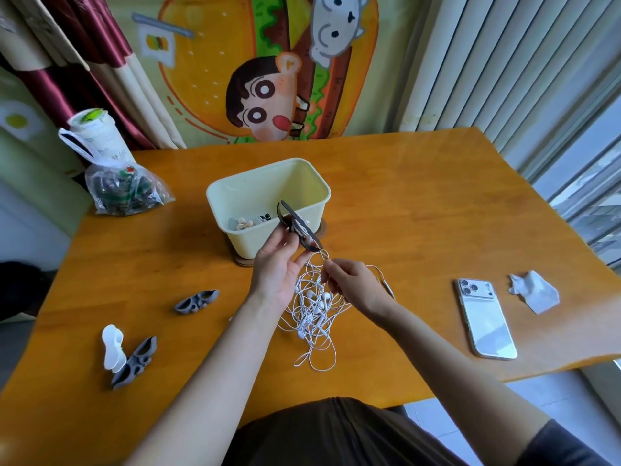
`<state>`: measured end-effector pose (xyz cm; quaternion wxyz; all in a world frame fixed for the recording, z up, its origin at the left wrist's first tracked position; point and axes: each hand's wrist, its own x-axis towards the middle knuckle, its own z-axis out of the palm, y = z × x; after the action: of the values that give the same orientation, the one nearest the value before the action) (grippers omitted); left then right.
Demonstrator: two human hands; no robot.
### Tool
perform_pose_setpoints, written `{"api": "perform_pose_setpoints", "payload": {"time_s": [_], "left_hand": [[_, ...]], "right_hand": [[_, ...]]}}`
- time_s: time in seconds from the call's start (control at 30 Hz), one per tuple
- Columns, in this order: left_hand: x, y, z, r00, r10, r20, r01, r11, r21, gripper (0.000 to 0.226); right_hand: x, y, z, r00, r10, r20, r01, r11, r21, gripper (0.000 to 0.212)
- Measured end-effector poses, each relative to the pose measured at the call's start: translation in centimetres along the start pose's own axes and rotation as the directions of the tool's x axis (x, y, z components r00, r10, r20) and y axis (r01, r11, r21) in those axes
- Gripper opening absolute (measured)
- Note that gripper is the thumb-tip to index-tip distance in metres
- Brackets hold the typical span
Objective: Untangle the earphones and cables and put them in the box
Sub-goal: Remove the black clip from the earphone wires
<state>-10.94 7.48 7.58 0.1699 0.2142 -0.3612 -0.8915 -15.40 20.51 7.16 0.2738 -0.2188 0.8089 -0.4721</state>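
Left hand (279, 269), raised just in front of the cream box (255, 193), gripped a dark cable winder (300, 228) between thumb and curled fingers, the winder tilted across the box's near wall. Right hand (358, 285) pinched a strand of the white earphone cable (312, 317) just below the winder's lower tip. From that point the cable fell in a tangled mass, earbuds among the loops, onto the wooden table (403, 203) between the forearms. Small items lay at the bottom of the box. A grey winder (196, 301) lay to the left; nearer the table edge, a second grey winder (134, 363) touched a white winder (112, 346). A phone (485, 319) and a crumpled tissue (534, 292) lay to the right.
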Motion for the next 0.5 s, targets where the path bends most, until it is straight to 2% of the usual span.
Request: {"api": "perform_pose_setpoints", "payload": {"time_s": [0.1, 0.2, 0.3, 0.37, 0.4, 0.43, 0.5], "left_hand": [[-0.1, -0.4, 0.0, 0.992, 0.060, -0.108, -0.051, 0.995, 0.090, 0.033], [-0.1, -0.3, -0.2, 0.982, 0.118, -0.147, -0.087, 0.976, 0.201, 0.031], [0.2, -0.4, -0.8, 0.974, 0.129, -0.188, -0.078, 0.964, 0.256, 0.034], [0.5, -0.7, -1.4, 0.962, 0.176, -0.211, -0.088, 0.924, 0.372, 0.035], [0.6, -0.9, -1.7, 0.952, 0.239, -0.191, -0.120, 0.866, 0.486, 0.034], [0.7, -1.1, -1.9, 0.938, 0.320, -0.133, -0.173, 0.766, 0.619, 0.033], [0.8, -1.5, -2.3, 0.907, 0.417, 0.056, -0.288, 0.518, 0.805, 0.033]], "right_hand": [[-0.3, 0.0, 0.3, 0.999, -0.054, 0.007, 0.055, 0.991, -0.122, 0.037], [-0.7, 0.1, 0.4, 0.995, -0.099, 0.017, 0.100, 0.973, -0.210, 0.036], [-0.8, 0.0, 0.2, 0.993, -0.115, 0.025, 0.117, 0.967, -0.226, 0.035], [-0.9, -0.4, 0.3, 0.990, -0.138, 0.033, 0.142, 0.965, -0.222, 0.035], [-1.0, -0.7, 0.3, 0.987, -0.156, 0.037, 0.160, 0.960, -0.229, 0.034], [-1.1, -1.0, 0.4, 0.984, -0.172, 0.040, 0.176, 0.955, -0.240, 0.034], [-1.0, -1.7, 0.2, 0.982, -0.187, 0.037, 0.190, 0.948, -0.254, 0.031]]}}
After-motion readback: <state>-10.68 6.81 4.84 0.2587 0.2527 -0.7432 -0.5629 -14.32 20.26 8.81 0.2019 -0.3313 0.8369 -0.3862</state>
